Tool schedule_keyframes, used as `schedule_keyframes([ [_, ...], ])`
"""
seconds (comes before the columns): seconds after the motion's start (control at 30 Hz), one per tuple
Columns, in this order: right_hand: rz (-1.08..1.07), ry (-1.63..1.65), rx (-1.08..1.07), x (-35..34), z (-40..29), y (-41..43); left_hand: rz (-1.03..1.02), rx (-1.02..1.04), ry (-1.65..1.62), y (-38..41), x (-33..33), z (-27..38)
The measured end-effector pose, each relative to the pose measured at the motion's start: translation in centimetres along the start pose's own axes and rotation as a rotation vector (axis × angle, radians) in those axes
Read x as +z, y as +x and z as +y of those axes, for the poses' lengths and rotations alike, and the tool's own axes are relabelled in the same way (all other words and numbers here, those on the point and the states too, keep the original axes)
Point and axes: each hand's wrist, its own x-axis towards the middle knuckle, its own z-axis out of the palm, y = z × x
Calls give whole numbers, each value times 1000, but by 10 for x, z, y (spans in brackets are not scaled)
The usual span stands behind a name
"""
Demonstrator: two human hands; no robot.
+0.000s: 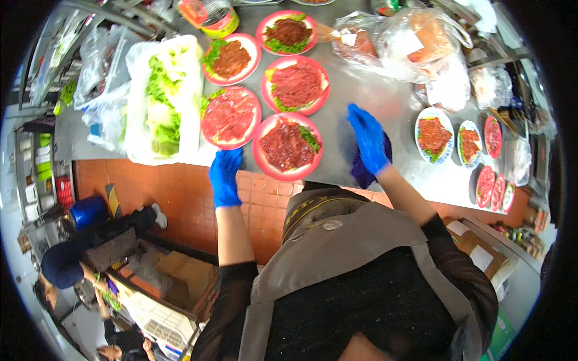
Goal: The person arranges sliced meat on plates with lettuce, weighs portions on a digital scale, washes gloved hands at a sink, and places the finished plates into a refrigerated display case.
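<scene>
My left hand point(226, 177), in a blue glove, is at the table's front edge, just below a red-rimmed plate of sliced raw meat point(230, 118); whether its fingers grip anything cannot be told. On the steel tabletop, my right hand point(368, 139), also gloved in blue, rests on a dark purple cloth point(362, 168); its grip is unclear. Between the hands stands a red-rimmed plate of dark raw meat with a green leaf point(289, 146). Behind it are another plate of meat point(295, 85) and two plates of brown marinated meat point(231, 59) point(289, 34).
A white tub of lettuce point(192, 94) stands left, a yellow-labelled jar point(221, 25) behind. Plastic bags of meat point(420, 43) lie back right. Smaller oval plates of meat point(433, 135) sit at the right. People work at the lower left near a crate point(158, 320).
</scene>
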Motion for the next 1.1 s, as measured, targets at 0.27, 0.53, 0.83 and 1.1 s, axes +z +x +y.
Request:
schedule_keyframes([
  [0.27,-20,-487,-169,-29,44,-28,-46,-248,238,-61,24,-30],
  [0.53,19,-613,-370,17,54,111,-104,-281,63,-64,26,-59],
  [0.83,-416,-523,-444,-26,42,-35,-107,-260,-18,-65,26,-66],
  [1.1,-311,-379,-172,-155,84,-113,168,-189,325,-112,40,-42],
])
